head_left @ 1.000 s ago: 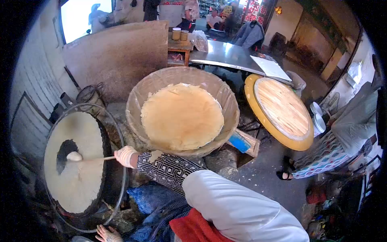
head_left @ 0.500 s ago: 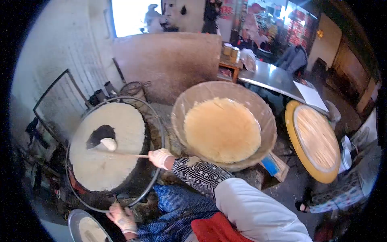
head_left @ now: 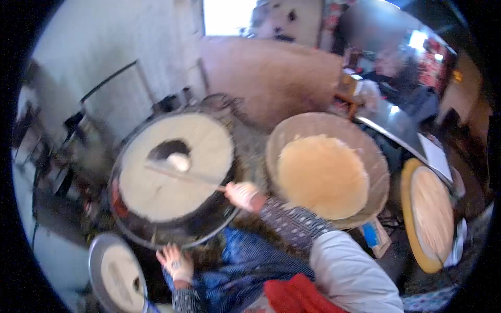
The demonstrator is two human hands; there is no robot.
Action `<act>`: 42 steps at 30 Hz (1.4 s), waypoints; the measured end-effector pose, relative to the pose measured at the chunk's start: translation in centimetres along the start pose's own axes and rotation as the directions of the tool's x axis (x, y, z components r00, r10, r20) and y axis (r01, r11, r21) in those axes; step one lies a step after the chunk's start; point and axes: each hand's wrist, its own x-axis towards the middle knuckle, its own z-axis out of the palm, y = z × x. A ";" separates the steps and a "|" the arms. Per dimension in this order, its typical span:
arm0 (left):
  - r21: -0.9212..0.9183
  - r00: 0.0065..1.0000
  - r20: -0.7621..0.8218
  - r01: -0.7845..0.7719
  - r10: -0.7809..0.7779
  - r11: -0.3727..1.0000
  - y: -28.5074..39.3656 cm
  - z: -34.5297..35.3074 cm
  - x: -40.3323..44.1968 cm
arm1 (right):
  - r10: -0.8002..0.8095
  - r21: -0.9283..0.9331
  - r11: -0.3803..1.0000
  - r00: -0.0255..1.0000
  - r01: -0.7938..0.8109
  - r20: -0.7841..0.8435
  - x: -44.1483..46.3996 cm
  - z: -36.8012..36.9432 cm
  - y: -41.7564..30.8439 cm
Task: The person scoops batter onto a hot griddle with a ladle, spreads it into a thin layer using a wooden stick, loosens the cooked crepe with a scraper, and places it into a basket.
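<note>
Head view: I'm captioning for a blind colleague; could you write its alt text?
A person's right hand holds a thin stick over the pale layer on a round griddle, by a white lump; the open left hand is by the griddle's near side. To the right is a basket with a tan round inside; a metal bowl is lower left.
</note>
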 end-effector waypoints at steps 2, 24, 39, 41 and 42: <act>0.044 0.997 -0.077 0.001 0.002 0.999 -0.8 0.2 0.2 | -0.036 -0.177 0.984 0.999 0.034 -0.007 0.0 -0.5 0.9; -0.089 0.975 -0.200 -0.116 0.097 0.989 6.9 1.0 -1.2 | 0.204 -0.261 0.952 0.966 -0.158 0.158 -0.9 -2.6 0.8; 0.040 0.977 -0.215 -0.005 0.014 0.999 0.2 1.6 0.2 | 0.304 -0.268 0.927 0.943 -0.261 0.134 0.5 -2.1 3.3; 0.052 0.980 -0.201 0.020 -0.009 0.998 -0.7 1.6 0.6 | 0.219 -0.246 0.950 0.971 -0.191 0.093 0.8 -2.0 3.0; 0.084 0.984 -0.179 0.043 -0.027 0.996 -1.1 1.4 0.8 | 0.190 -0.237 0.957 0.978 -0.166 0.085 0.5 -1.8 2.8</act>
